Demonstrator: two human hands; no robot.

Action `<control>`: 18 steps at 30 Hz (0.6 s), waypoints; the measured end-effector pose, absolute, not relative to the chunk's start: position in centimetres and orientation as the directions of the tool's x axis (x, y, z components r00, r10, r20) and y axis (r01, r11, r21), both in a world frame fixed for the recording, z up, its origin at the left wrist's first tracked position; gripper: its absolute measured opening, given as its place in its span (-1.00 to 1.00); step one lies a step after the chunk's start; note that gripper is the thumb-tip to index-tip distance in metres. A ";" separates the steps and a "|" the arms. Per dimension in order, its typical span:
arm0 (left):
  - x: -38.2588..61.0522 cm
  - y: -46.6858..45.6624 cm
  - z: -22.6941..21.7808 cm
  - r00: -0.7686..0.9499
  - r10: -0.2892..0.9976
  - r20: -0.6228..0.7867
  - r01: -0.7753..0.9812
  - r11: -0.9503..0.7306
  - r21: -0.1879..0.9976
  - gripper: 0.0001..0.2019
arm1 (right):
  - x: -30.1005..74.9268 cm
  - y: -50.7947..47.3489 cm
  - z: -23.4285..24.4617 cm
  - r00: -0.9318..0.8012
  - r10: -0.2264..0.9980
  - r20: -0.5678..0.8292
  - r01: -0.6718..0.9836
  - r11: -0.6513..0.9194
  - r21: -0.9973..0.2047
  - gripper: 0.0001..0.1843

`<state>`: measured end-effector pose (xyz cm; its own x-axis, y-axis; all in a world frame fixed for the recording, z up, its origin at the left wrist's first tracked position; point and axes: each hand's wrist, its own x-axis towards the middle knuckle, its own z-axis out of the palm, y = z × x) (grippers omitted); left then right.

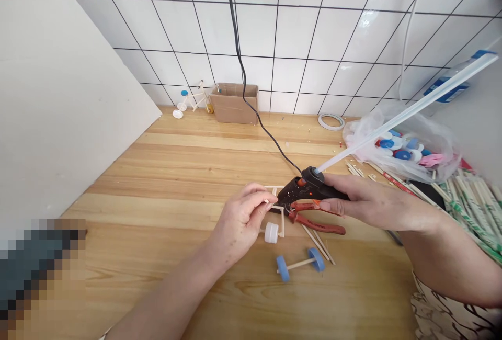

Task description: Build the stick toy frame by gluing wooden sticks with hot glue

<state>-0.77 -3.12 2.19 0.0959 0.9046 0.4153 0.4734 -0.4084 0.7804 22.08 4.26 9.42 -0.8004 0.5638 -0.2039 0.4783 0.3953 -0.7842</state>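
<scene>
My right hand (363, 201) is wrapped round the handle of a black glue gun (292, 189), from whose back a long translucent glue stick (403, 115) juts up to the right. Between thumb and fingers, my left hand (245, 214) pinches a small frame of thin wooden sticks (283, 221) with a white bottle cap (271, 233) on it. The gun's nozzle is close to the frame by my left fingertips; whether they touch I cannot tell. Red-handled pliers (319, 224) lie just beneath the gun. Nearer me rests a stick axle with two blue bottle caps (316, 259).
Loose wooden sticks (319, 246) lie beside the pliers. Along the tiled wall stand a cardboard box (237, 107), a small stick model (194, 100) and a tape roll (331, 122). At right are a plastic bag of bottle caps (403, 146) and bundled sticks (470, 204). A black cord (270, 133) hangs down to the gun.
</scene>
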 end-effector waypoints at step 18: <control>-1.0 -3.1 2.2 0.116 0.905 0.409 0.484 -0.411 0.773 -0.82 | 21.7 4.3 9.3 -0.807 0.556 -0.200 0.445 0.350 -0.824 -0.52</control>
<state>-0.95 -3.10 2.17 0.1159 0.9053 0.4088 0.4836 -0.4109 0.7729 21.69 4.33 9.27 -0.8072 0.5555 -0.1997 0.4449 0.3502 -0.8243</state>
